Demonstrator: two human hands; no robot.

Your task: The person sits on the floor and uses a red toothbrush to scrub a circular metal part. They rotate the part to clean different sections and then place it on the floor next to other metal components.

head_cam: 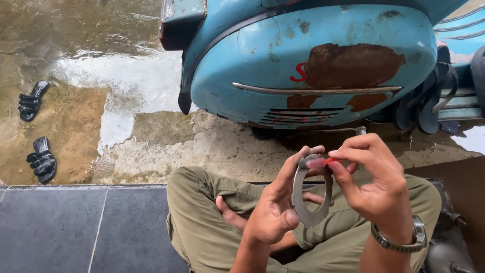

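Presently, two black sandals (35, 130) lie on the wet floor (76, 116) at far left, well apart from the work. The left hand (275, 207) clamps a flat grey metal ring (310, 194) upright over the lap, giving the right hand (376, 184), pinched on a small red-tipped piece (321, 162), access to its top edge. No container is visible; a rusted blue scooter (313, 65) stands behind.

Olive trousers (202, 227), metal wristwatch (404, 242)

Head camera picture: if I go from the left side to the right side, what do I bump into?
Black sandals → left hand → grey metal ring → right hand → wristwatch. The blue scooter spans the top, so it has no single place.
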